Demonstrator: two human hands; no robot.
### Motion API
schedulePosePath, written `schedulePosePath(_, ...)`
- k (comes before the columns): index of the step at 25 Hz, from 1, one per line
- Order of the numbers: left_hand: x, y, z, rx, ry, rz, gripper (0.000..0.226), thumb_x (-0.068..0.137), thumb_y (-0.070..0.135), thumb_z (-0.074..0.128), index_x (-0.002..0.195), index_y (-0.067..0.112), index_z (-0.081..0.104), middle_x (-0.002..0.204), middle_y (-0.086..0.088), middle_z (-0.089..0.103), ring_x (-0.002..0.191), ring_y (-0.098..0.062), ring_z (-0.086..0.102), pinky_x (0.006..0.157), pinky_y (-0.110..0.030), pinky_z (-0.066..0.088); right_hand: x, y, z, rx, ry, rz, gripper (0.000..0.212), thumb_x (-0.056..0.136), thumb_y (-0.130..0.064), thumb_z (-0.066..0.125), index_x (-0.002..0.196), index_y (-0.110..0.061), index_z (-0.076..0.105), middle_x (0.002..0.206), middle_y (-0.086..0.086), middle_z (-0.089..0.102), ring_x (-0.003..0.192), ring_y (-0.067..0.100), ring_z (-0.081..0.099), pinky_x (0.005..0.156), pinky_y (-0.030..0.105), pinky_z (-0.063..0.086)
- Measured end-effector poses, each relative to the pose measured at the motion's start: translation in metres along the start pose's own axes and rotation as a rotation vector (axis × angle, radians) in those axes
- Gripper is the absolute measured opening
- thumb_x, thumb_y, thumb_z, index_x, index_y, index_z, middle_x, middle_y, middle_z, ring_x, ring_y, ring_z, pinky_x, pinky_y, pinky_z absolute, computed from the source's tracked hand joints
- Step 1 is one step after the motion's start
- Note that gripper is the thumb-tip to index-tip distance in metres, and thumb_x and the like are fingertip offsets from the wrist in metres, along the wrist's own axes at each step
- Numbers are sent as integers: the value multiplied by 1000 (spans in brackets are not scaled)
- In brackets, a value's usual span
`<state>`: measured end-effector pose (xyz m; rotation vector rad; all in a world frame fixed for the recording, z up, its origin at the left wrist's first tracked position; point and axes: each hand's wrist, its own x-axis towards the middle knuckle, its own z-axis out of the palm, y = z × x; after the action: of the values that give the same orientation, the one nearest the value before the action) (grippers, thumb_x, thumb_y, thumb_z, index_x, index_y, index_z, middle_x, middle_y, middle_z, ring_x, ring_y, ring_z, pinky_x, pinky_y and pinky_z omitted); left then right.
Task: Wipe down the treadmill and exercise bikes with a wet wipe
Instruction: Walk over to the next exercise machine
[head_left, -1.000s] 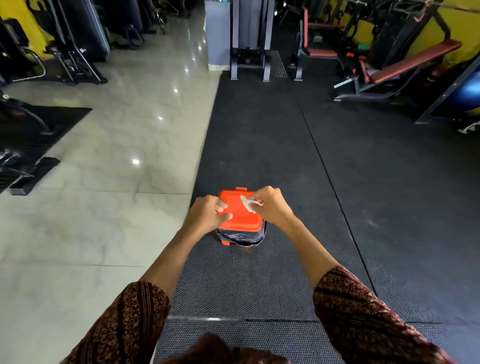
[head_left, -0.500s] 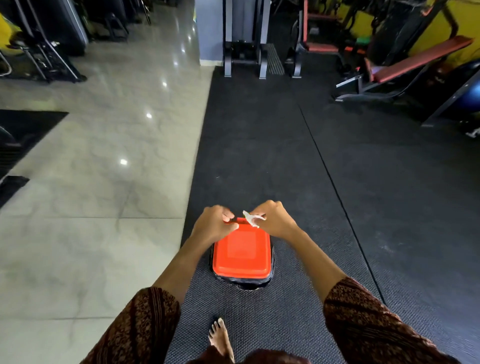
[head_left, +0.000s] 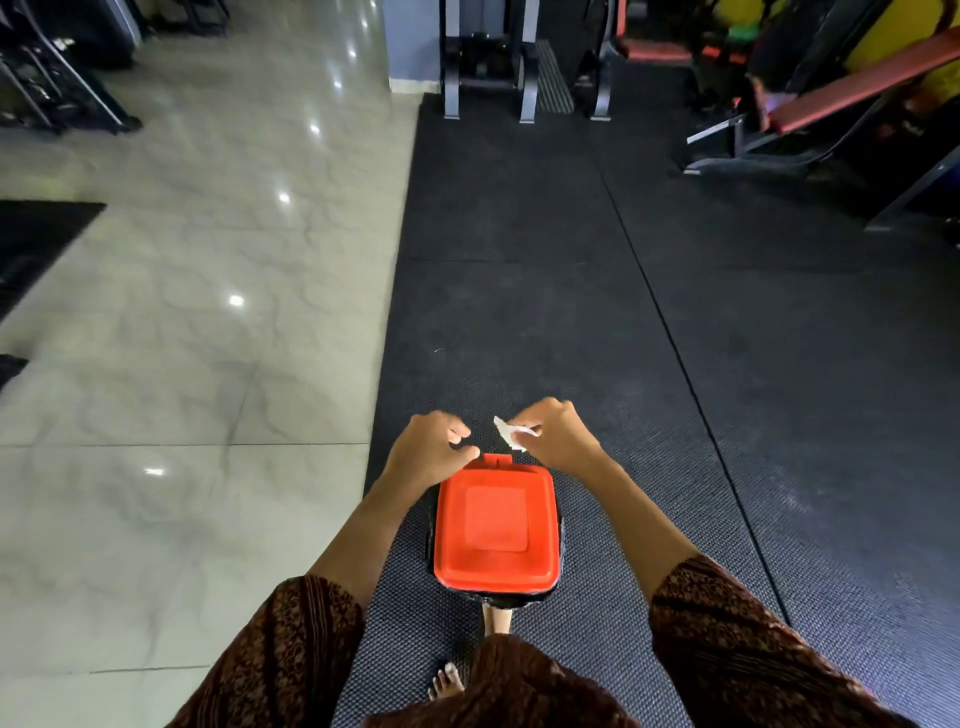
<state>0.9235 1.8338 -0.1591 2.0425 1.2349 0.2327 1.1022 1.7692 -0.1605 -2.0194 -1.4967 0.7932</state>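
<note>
My right hand (head_left: 557, 437) pinches a small crumpled white wet wipe (head_left: 511, 435) between thumb and fingers. Just to its left, my left hand (head_left: 428, 452) has its fingers curled, and I see nothing in it. Both hands hover in front of me above a small bin with a red lid (head_left: 496, 525), which stands on the floor below them. The lid is down, and its tab (head_left: 496, 458) points away from me. No treadmill or exercise bike shows clearly in this view.
The bin stands on black rubber matting (head_left: 675, 312), with a glossy tiled floor (head_left: 182, 312) to the left. A red weight bench (head_left: 831, 93) stands at the far right, a grey machine frame (head_left: 488, 57) straight ahead and dark equipment (head_left: 52, 78) at the far left. My bare foot (head_left: 447, 680) is near the bin.
I have walked up to the bin, which now lies almost under my arms. My hands keep the same pose, and the wipe stays pinched in my right hand.
</note>
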Motion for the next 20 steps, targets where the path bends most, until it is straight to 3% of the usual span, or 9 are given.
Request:
schedulePosePath(2,13,-3,-1,3,-4,3,36,81,25,73,113,9,68,111,-10,69,99,-19,65,87,-32,51,13,1,-2,9,-25,35,40,89,-30,60,74,6,66,76,22,67,72,38,61,69,45,54)
schedulePosePath(5,37,-3,1,11,-32,-7,37,81,25,73,113,9,68,112,-10,69,100,-20,66,90,-34,52,30,10,-4,13,-53,71,42,88,-36,60,77,4,67,79,21,69,80,40,63,71,45,54)
schedulePosePath(9,61,2,10,18,-71,0,38,80,27,73,114,10,68,113,-8,69,101,-19,66,90,-34,52,47,32,-5,-14,-84,124,42,87,-38,60,67,-1,65,72,19,67,65,36,60,65,44,53)
schedulePosePath(12,78,-1,19,16,-104,-30,35,79,26,73,111,11,70,111,-7,70,101,-18,66,90,-33,51,57,39,-5,-63,-134,192,45,89,-38,60,46,-26,58,57,7,57,55,22,51,59,33,47)
schedulePosePath(14,89,-4,24,18,-123,-30,34,80,25,74,110,9,70,110,-8,70,101,-17,66,89,-32,51,64,45,-4,-74,-158,202,48,91,-35,61,43,-35,58,55,-4,49,55,16,47,58,25,44)
schedulePosePath(15,92,-5,26,17,-131,-24,35,80,24,74,110,7,69,110,-8,70,102,-17,65,90,-32,51,68,49,-2,-69,-170,202,38,91,-32,61,53,-33,66,59,-2,54,59,16,51,62,26,47)
schedulePosePath(17,98,-6,28,24,-138,-20,36,81,22,74,112,4,68,109,-9,70,103,-19,65,89,-32,52,72,55,3,-99,-209,213,18,91,-21,61,95,-10,75,89,9,71,84,20,65,79,29,53)
schedulePosePath(18,100,-8,29,28,-140,-16,36,80,22,74,111,4,68,108,-9,70,102,-19,66,88,-32,52,75,59,6,-128,-240,217,22,91,-17,61,107,-6,71,105,9,70,97,20,66,86,27,51)
schedulePosePath(20,105,-14,33,36,-147,-23,35,79,21,75,109,5,70,104,-9,71,98,-19,67,84,-32,53,77,68,16,-155,-299,232,28,91,-19,61,115,-9,68,117,8,67,108,22,63,93,26,47)
